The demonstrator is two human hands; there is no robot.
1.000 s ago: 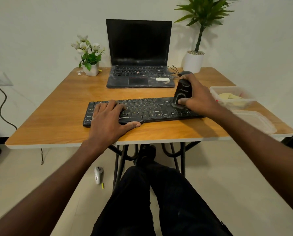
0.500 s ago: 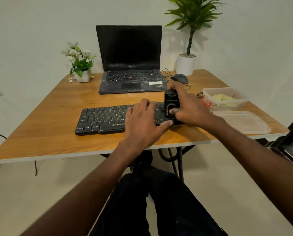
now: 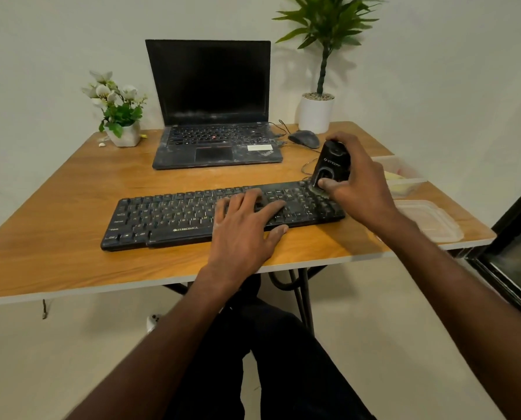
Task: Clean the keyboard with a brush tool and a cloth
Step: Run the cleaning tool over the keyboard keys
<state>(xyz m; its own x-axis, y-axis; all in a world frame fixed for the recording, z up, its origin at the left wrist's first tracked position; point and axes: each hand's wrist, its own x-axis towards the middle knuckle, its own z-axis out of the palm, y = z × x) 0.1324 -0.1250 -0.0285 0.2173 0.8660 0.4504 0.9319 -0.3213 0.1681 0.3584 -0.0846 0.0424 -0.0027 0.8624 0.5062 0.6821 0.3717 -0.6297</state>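
Compared with half a second earlier, both hands sit farther right: the left hand point(image 3: 247, 225) lies flat with straight fingers on the right-centre keys of the black keyboard point(image 3: 168, 216), while the right hand point(image 3: 359, 189) grips the black brush tool point(image 3: 332, 168), its lower end on the far right keys. Brushing appears under way, nearing the keyboard's right end on the counter point(image 3: 56, 237). Wiping seems still to come; a yellow item, possibly the cloth, lies in the plastic container point(image 3: 404, 177).

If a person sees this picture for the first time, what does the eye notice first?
Two hands over the black keyboard at the table's front: the right hand grips a black brush tool on its right end, and the left hand rests flat on the keys. Behind stands a dusty open laptop.
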